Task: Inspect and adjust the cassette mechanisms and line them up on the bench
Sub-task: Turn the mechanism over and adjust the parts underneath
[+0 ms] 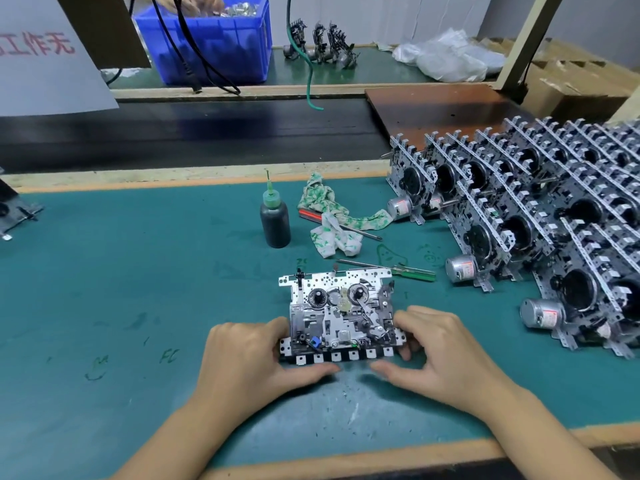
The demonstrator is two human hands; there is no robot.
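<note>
A metal cassette mechanism lies flat on the green bench mat in front of me, its two reel hubs up and a row of black keys along the near edge. My left hand grips its left end, thumb under the key row. My right hand grips its right end in the same way. Several finished mechanisms stand on edge in slanted rows at the right of the bench, their silver motors facing me.
A dark bottle with a green nozzle stands behind the mechanism, beside a crumpled green-and-white rag. Two screwdrivers lie there, a red-handled one and a green-handled one. Beyond a black belt sit a blue bin and plastic bags.
</note>
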